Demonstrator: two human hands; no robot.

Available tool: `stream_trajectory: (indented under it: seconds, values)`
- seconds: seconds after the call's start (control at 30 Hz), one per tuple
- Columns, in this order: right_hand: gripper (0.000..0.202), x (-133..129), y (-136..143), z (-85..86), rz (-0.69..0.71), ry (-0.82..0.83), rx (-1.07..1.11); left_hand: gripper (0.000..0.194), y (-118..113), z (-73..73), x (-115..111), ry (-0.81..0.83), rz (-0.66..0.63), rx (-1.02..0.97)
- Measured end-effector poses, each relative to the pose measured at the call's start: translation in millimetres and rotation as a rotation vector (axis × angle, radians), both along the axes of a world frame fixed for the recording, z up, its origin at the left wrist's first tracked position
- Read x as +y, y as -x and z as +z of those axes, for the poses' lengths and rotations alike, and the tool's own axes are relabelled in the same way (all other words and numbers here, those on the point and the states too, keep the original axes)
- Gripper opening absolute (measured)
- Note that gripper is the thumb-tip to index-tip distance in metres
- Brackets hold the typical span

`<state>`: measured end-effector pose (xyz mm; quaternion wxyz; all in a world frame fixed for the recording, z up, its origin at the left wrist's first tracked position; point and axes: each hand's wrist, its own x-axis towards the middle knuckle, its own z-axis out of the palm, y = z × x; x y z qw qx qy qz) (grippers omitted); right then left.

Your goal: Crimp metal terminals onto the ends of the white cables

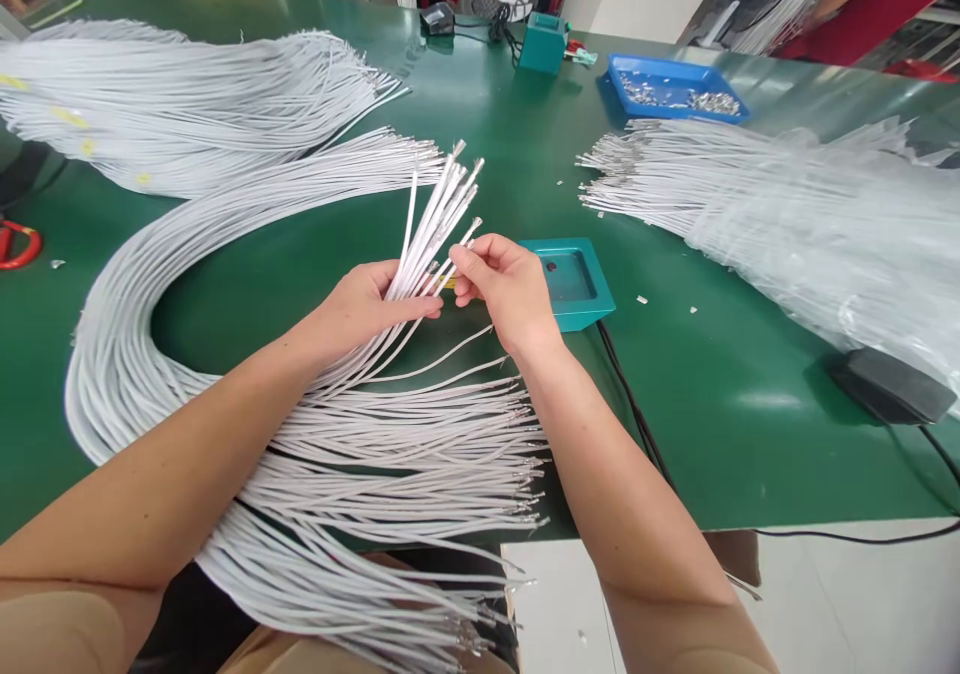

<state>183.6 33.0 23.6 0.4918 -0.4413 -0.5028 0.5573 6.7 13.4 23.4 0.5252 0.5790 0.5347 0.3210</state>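
My left hand (367,304) is closed round a small bunch of white wires (431,224), whose silvery ends fan upward and to the right. At the right side of that bunch, my right hand (510,284) pinches one wire between thumb and fingers. A big curved bundle of white wires (120,284) loops round the left and passes under my left forearm. Its near ends (480,434) spread out below my hands, some hanging over the table's front edge. A teal tray-shaped device (574,279) sits just beyond my right wrist.
More white wires (202,94) lie back left. Wires partly wrapped in clear plastic (810,214) lie on the right. A blue tray (675,89) holds small metal pieces. There are a teal box (544,42), a black pedal-like block (892,384) with cable, and red-handled scissors (19,244). People stand beyond.
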Motion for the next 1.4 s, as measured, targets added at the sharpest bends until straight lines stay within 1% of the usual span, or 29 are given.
stream_trajectory:
  seconds: [0.1, 0.2, 0.23, 0.3, 0.4, 0.53, 0.6, 0.67, 0.8, 1.03, 1.1, 1.2, 1.27, 1.33, 1.4]
  values:
    - [0.038, -4.7, 4.5, 2.5, 0.075, 0.02, 0.049, 0.027, -1.4, -1.0, 0.5, -0.013, 0.033, -0.144]
    - [0.034, -8.4, 8.4, 3.5, 0.134, 0.004, 0.029, 0.027, -0.4, -3.0, 2.6, -0.062, 0.06, -0.175]
    - [0.032, -9.2, 9.3, 3.4, 0.127, -0.014, 0.01, 0.029, 0.1, -3.3, 3.1, -0.073, 0.067, -0.172]
    - [0.03, -9.9, 10.6, 2.9, 0.073, -0.05, -0.011, 0.03, 0.7, -3.5, 3.3, -0.096, 0.084, -0.151]
    - [0.036, -9.3, 11.4, 2.5, 0.001, -0.036, 0.03, 0.029, 1.0, -2.4, 2.7, -0.146, 0.125, -0.072]
    - [0.037, -8.1, 12.6, 1.3, -0.003, 0.043, -0.004, 0.028, -0.1, 0.6, 1.9, -0.19, 0.151, 0.029]
    - [0.035, -7.9, 13.1, -0.5, -0.021, 0.035, -0.031, 0.028, -1.1, 2.2, 1.5, -0.2, 0.155, 0.067]
    - [0.027, -7.8, 12.9, -2.8, -0.029, 0.012, -0.019, 0.028, -2.1, 3.3, 0.9, -0.203, 0.152, 0.108]
    - [0.016, -6.1, 10.6, -5.9, 0.023, 0.018, 0.069, 0.028, -2.8, 3.4, 0.4, -0.209, 0.149, 0.133]
    - [0.012, -3.3, 7.7, -6.6, 0.136, 0.176, 0.258, 0.019, -2.0, 3.2, 0.6, -0.237, 0.139, 0.081]
    - [0.012, -3.9, 8.2, -6.8, 0.128, 0.153, 0.244, 0.02, -2.4, 3.0, 0.6, -0.242, 0.143, 0.078]
    - [0.012, -5.5, 10.5, -7.0, 0.053, 0.04, 0.129, 0.023, -3.3, 1.7, 0.7, -0.263, 0.157, 0.1]
    - [0.011, -6.2, 12.5, -7.0, 0.02, 0.011, 0.1, 0.024, -3.9, 0.9, 0.7, -0.279, 0.163, 0.104]
    - [0.012, -5.9, 13.8, -7.2, 0.031, 0.075, 0.17, 0.023, -4.3, 0.9, 0.5, -0.28, 0.154, 0.082]
    - [0.02, -4.5, 13.7, -7.8, 0.104, 0.185, 0.289, 0.021, -4.4, 1.7, 0.2, -0.251, 0.131, 0.042]
